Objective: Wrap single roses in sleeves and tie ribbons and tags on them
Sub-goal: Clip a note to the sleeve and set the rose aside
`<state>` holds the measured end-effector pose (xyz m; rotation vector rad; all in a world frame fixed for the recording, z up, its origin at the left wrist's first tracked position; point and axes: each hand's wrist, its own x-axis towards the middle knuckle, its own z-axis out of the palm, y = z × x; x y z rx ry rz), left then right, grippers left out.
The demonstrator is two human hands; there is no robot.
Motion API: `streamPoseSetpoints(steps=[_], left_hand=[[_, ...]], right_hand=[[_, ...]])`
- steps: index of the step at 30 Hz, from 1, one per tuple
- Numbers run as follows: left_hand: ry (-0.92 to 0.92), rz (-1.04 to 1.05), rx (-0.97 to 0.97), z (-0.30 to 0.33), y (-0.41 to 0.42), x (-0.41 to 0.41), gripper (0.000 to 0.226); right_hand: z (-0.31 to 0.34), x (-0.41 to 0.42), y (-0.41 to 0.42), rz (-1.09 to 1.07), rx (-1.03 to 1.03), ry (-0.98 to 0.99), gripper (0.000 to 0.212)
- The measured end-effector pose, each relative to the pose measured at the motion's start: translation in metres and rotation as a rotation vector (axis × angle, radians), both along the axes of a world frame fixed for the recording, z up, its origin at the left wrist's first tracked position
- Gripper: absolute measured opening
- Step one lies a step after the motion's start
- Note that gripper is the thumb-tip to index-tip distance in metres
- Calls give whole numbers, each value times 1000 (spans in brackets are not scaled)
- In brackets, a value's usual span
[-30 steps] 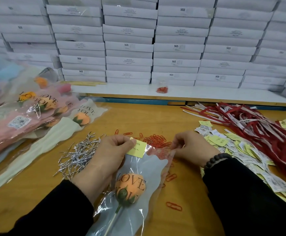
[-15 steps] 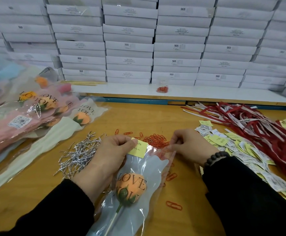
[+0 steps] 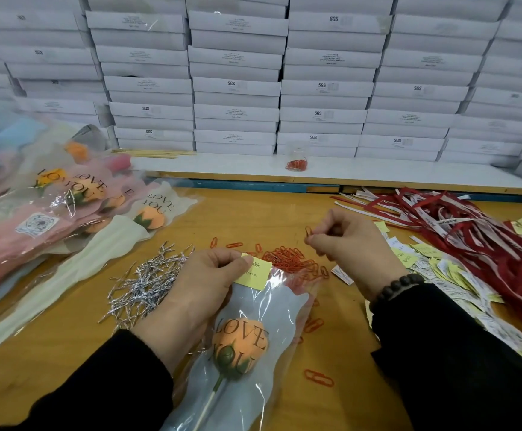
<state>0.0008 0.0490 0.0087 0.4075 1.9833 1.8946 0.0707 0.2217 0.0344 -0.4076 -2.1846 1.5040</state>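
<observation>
1. Tagging step. Left hand (image 3: 203, 284) pinches tag (image 3: 252, 272) to sleeve (image 3: 272, 309) top; rose (image 3: 240, 343) inside, on table (image 3: 51, 346).
2. Right hand (image 3: 351, 244) pinches one clip (image 3: 308, 231), raised above the pile.
3. Next, likely: slide clip over tag and sleeve edge.

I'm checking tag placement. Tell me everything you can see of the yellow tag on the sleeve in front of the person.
The yellow tag is a small rectangular paper slip with dark handwriting too small to read. It lies tilted on the top edge of the clear sleeve that holds the orange rose. The left hand pinches its upper left corner against the sleeve. No paper clip is on it yet.
</observation>
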Motion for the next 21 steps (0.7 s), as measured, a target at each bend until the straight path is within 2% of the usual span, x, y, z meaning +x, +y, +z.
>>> streamPoseSetpoints(steps=[4, 6, 12, 21], left_hand=[[6, 1, -9, -1, 1, 0, 19], [13, -1, -12, -1, 2, 1, 19], [22, -11, -8, 1, 2, 2, 18], [35, -25, -7, 1, 2, 3, 15]], right_hand=[[2, -1, -12, 131, -254, 94, 20], [0, -4, -19, 171, -277, 70, 18], [-5, -12, -32, 148, -119, -11, 20], [-4, -13, -33, 85, -19, 15, 10]])
